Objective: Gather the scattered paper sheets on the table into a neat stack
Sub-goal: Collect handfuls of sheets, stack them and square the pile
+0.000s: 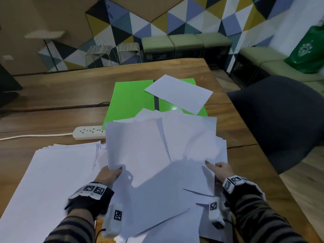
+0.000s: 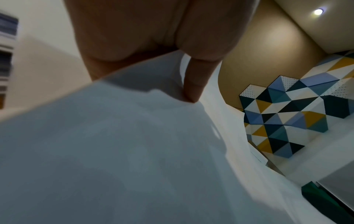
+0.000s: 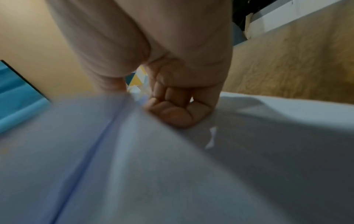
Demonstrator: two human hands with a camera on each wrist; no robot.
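Observation:
A fanned bunch of white paper sheets (image 1: 157,142) is lifted off the wooden table (image 1: 61,95) between my two hands. My left hand (image 1: 110,174) pinches its lower left corner, thumb on top. My right hand (image 1: 220,170) grips the lower right edge, thumb on top and fingers (image 3: 172,112) curled beneath. In the left wrist view my thumb (image 2: 193,84) presses on the bunch of sheets (image 2: 134,151). A squared pile of sheets (image 1: 57,176) lies at the left. More loose sheets (image 1: 166,207) lie under my wrists. One single sheet (image 1: 178,93) rests on a green folder (image 1: 131,100).
A white power strip (image 1: 89,132) with its cord lies left of the folder. A dark chair (image 1: 278,120) stands at the table's right edge. Stools and benches line the patterned wall beyond the table.

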